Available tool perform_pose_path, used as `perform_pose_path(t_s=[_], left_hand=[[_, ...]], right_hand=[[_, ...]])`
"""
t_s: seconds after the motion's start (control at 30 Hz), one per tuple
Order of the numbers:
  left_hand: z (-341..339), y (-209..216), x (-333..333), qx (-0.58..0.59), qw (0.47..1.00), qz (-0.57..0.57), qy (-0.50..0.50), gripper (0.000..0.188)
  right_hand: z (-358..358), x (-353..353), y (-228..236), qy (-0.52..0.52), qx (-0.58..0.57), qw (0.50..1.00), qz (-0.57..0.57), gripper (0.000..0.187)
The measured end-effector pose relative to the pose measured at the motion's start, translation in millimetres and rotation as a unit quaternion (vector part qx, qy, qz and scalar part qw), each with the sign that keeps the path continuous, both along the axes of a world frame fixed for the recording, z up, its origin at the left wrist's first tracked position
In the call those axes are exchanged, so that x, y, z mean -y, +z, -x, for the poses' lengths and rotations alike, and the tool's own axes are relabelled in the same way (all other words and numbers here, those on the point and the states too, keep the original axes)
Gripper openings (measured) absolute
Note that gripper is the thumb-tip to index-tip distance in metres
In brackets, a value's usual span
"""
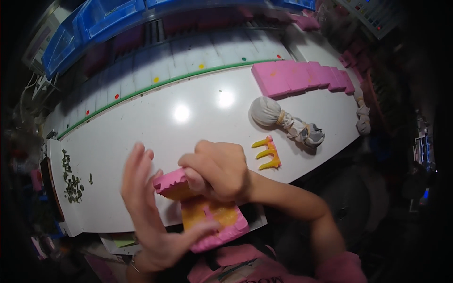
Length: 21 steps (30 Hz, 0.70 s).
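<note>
In the head view, the right hand [217, 170] is hiding much of the upper pink block [171, 180], so only its notched left end and part of its yellow underside are showing. The lower pink block [236, 231] is sitting at the near edge of the worktop [141, 127], just in front of the person's pink shirt [236, 264]; what is bearing its weight cannot be made out. The left hand's thumb is covering part of its yellow hollow, and the left fingertips are blurring. Darkness is swallowing the picture's rim, and the lower edge is cutting off the shirt.

The right forearm is coming in from the lower right, bending sharply at the elbow and running leftward; the right grip is curling tightly, pinching the upper block and tilting it above the lower one. The left hand [150, 228] is standing upright beside both blocks, its grip spreading wide, fingers pointing away from the person and thumb reaching rightward across the lower block. Whether that thumb is pressing, one cannot tell.
</note>
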State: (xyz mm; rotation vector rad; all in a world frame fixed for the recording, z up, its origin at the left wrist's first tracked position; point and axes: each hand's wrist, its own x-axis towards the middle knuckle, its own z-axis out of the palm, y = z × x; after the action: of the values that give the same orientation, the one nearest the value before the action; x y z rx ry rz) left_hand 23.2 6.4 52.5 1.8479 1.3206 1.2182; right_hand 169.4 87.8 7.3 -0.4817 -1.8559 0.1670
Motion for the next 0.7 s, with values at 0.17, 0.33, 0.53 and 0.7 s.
perform_pose_path(t_s=[0.17, 0.33, 0.53, 0.7], left_hand=[[-3, -17, 15, -0.217, 0.971, -0.065, -0.077, 0.104], [-1, -24, 17, -0.148, 0.985, 0.046, -0.079, 0.116], [-2, -21, -2, -0.11, 0.984, 0.089, -0.107, 0.126], [-2, -23, -8, -0.085, 0.984, 0.109, -0.116, 0.134]], right_hand=[[-8, -8, 4, -0.003, 0.033, 0.98, 0.197, 0.018], [-64, 13, 23, -0.262, 0.2, 0.889, 0.317, 0.026], [-103, 45, 17, -0.303, 0.297, 0.803, 0.418, 0.025], [-96, 37, 20, -0.237, 0.218, 0.795, 0.514, 0.025]])
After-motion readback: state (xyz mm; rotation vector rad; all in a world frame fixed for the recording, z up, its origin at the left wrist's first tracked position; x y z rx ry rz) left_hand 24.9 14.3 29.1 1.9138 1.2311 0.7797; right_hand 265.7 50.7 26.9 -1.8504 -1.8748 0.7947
